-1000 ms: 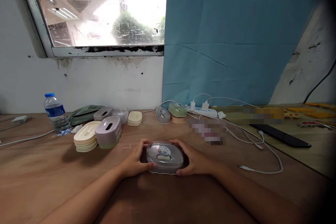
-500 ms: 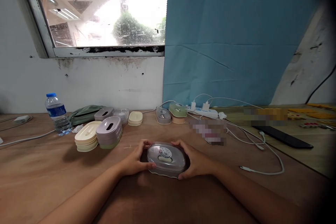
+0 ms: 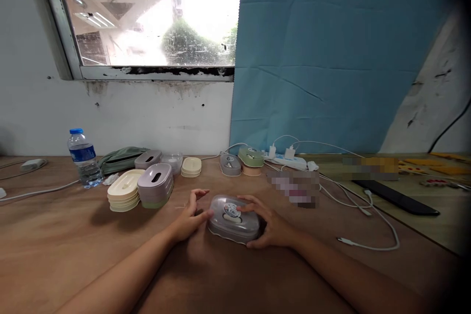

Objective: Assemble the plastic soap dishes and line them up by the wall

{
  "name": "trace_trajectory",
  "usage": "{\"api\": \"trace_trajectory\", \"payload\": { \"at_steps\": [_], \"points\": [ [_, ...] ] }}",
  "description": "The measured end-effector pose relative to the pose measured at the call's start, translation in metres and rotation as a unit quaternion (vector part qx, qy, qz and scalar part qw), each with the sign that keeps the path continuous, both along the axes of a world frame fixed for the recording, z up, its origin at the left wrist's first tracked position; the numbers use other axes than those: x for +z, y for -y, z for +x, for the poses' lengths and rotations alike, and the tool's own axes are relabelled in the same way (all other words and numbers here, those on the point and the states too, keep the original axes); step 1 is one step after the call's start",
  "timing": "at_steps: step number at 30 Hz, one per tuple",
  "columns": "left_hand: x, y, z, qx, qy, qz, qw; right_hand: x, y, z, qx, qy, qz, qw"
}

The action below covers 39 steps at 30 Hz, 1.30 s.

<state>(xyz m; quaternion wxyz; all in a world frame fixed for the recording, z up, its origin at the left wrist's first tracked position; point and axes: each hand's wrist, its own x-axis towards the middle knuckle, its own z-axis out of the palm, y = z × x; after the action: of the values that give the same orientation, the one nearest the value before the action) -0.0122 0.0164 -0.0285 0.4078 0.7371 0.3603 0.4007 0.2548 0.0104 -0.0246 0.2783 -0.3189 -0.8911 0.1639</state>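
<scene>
In the middle of the table sits a grey oval plastic box (image 3: 235,233) under a see-through lid, with a round white sticker on top. My right hand (image 3: 270,223) grips its right side, thumb at the front lower edge and fingers over the lid beside the sticker. At the left end is my left hand (image 3: 192,217), fingers apart and curved; only its thumb tip is at the box's edge, and I cannot tell whether it touches. Behind the box stand a finished-looking grey lidded box (image 3: 230,164) and a green lidded box (image 3: 251,156).
To the left are stacked cream lids (image 3: 125,191), stacked lilac trays (image 3: 155,184), a smaller cream stack (image 3: 191,167), clear covers (image 3: 172,162), a green pouch (image 3: 121,158) and a water bottle (image 3: 84,159). White cables (image 3: 390,248) and a power strip (image 3: 290,161) lie to the right.
My left hand has let go of the box's left end and opened, moving slightly left. My right fingers have shifted over the lid toward the sticker. The view has shifted slightly.
</scene>
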Motion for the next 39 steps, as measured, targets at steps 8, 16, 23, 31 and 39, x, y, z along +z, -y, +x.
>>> {"api": "trace_trajectory", "payload": {
  "at_steps": [8,16,23,31,39],
  "points": [
    [-0.011,-0.017,-0.003,0.229,-0.016,0.084,0.970,0.000,-0.075,-0.024,-0.230,-0.121,0.210,0.942],
    [-0.007,-0.010,0.001,0.235,-0.065,0.100,0.965,0.013,-0.156,-0.062,-0.433,-0.073,0.229,0.869],
    [-0.006,-0.010,0.003,0.237,-0.091,0.087,0.963,0.006,-0.174,-0.063,-0.484,-0.039,0.205,0.850],
    [-0.007,-0.011,0.004,0.236,-0.106,0.092,0.962,0.009,-0.182,-0.062,-0.504,0.005,0.188,0.843],
    [-0.007,-0.012,0.004,0.227,-0.114,0.095,0.963,0.010,-0.181,-0.062,-0.515,0.010,0.184,0.837]
  ]
}}
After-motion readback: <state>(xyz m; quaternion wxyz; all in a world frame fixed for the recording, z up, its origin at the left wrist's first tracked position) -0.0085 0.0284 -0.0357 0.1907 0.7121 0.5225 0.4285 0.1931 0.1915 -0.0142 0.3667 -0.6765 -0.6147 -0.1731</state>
